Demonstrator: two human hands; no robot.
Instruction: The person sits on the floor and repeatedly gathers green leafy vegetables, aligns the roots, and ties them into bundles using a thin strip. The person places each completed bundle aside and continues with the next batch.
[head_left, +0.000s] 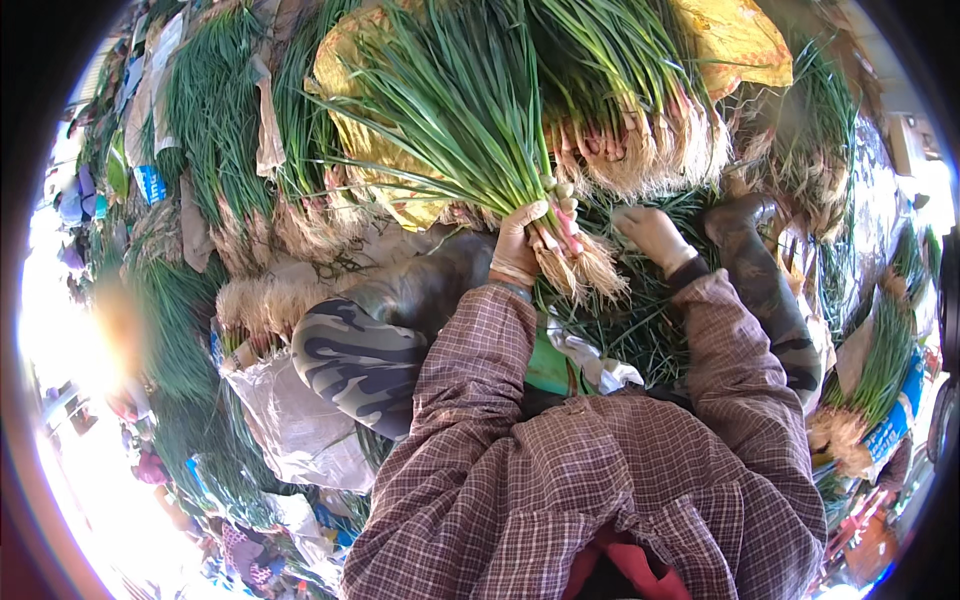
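Note:
My left hand (517, 240), in a pale glove, is closed around the lower stems of a bunch of green garlic (480, 142). Its long green leaves fan up and to the left, while the pinkish stem ends and pale hairy roots (581, 262) point down to the right. To the right of those roots is my right hand (651, 234), also gloved, with its back towards me and its fingers curled and partly hidden. It is apart from the bunch, above loose green leaves (645, 315) lying between my legs. Whether it pinches anything cannot be seen.
Ahead lies a pile of green garlic (637, 135) with yellow woven sacking (731, 45). More bunches (217, 127) lie at the left. My boots (739, 217) and camouflage-clad knee (352, 360) flank the loose leaves. A pale sack (300, 420) holds bunches beside my left knee.

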